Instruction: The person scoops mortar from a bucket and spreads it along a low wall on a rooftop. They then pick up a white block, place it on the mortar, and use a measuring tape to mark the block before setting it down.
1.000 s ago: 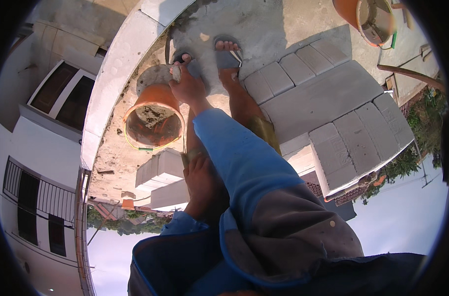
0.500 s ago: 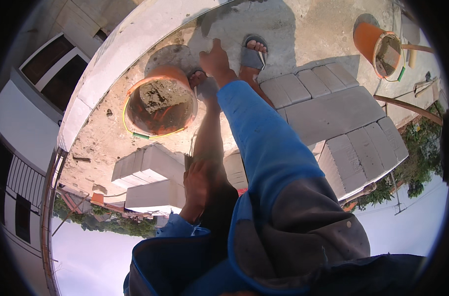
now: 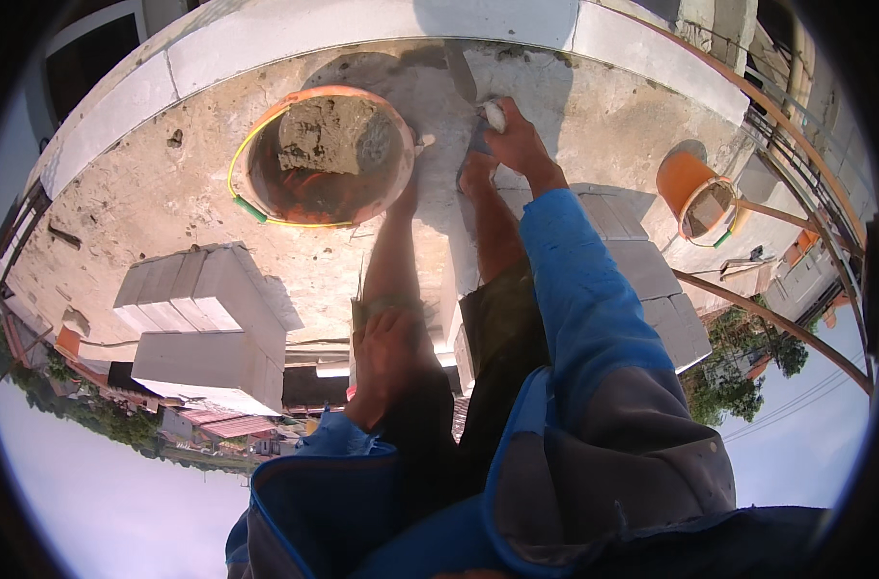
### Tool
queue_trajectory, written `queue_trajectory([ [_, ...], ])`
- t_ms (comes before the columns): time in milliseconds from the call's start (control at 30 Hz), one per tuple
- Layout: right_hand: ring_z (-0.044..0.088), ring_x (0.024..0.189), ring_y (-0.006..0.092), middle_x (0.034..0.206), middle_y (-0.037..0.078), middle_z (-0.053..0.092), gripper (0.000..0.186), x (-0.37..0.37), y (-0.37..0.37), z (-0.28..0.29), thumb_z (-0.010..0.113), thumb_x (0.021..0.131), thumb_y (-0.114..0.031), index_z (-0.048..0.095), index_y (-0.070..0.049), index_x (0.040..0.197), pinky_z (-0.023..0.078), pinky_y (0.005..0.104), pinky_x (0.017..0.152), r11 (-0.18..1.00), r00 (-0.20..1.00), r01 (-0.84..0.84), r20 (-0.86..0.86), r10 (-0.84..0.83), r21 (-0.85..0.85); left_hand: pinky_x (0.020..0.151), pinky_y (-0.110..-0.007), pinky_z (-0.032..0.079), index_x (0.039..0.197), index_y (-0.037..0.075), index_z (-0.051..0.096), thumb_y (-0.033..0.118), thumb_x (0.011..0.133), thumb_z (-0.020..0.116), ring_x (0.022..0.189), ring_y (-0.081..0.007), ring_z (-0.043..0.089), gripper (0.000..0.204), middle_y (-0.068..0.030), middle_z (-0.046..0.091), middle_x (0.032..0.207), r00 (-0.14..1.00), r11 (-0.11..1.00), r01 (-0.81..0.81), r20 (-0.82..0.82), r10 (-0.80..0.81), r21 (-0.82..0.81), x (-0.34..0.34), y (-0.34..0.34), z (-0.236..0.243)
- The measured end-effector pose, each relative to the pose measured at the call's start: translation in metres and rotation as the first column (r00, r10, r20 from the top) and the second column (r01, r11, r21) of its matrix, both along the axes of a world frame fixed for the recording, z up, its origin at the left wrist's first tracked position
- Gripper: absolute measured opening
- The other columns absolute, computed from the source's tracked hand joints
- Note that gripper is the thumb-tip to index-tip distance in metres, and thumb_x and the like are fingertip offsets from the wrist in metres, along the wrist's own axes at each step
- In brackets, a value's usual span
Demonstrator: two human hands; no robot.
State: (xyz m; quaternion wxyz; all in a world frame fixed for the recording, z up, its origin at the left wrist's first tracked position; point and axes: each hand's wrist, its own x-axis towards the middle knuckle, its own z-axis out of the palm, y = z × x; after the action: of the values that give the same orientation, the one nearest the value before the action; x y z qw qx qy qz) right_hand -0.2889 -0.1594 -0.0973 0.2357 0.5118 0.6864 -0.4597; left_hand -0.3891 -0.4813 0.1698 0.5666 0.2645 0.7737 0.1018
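Note:
My right hand (image 3: pixel 520 143) grips a trowel by its pale handle (image 3: pixel 494 116), with the grey blade (image 3: pixel 460 72) pointing away from me toward the curved white block ledge (image 3: pixel 451 21). My left hand (image 3: pixel 387 359) lies on my left leg at the knee, fingers bent loosely over it. Left of the trowel stands a large orange bucket (image 3: pixel 397 164) holding grey mortar (image 3: pixel 319 130), its yellow, green-gripped handle down at one side. My sandaled feet are partly hidden by the bucket and my right hand.
Pale blocks are stacked at lower left (image 3: pixel 208 357) and on the right (image 3: pixel 631 265). A smaller orange bucket (image 3: pixel 676 183) stands at the right, near long rusty bars (image 3: pixel 777 318). The stained concrete floor (image 3: pixel 145 188) meets the curved ledge. Roofs and trees lie beyond the edges.
The view has swung round, bringing the curved ledge across the top. My right hand has moved rightward in the picture, and the trowel blade now shows. My left hand stays on the leg.

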Motion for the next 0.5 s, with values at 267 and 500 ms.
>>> queue_trajectory([
  [267, 0.071, 0.112, 0.0445, 0.115, 0.023, 0.076, 0.047, 0.009, 0.038, -0.030, 0.065, 0.098, -0.044, 0.061, -0.021, 0.139, 0.056, 0.0546, 0.095, 0.769, 0.761, -0.639, 0.147, 0.632, -0.001, 0.112, -0.051, 0.041, 0.119, 0.015, 0.073, 0.023, 0.086, 0.078, 0.135, -0.0317, 0.059, 0.034, -0.0091, 0.071, 0.126, 0.981, 0.980, -0.188, 0.044, 0.191, -0.070, 0.009, 0.000, 0.002],
  [500, 0.071, 0.115, 0.0411, 0.123, 0.018, 0.076, 0.053, -0.031, 0.097, -0.125, 0.065, 0.100, -0.056, 0.069, -0.018, 0.137, 0.057, 0.0502, 0.098, 0.575, 0.602, -0.774, 0.023, 0.798, 0.266, 0.113, -0.051, 0.038, 0.120, 0.016, 0.073, 0.026, 0.086, 0.080, 0.135, -0.0294, 0.060, 0.036, -0.0056, 0.072, 0.127, 0.966, 0.964, -0.250, 0.048, 0.256, -0.093, 0.015, 0.010, -0.001],
])
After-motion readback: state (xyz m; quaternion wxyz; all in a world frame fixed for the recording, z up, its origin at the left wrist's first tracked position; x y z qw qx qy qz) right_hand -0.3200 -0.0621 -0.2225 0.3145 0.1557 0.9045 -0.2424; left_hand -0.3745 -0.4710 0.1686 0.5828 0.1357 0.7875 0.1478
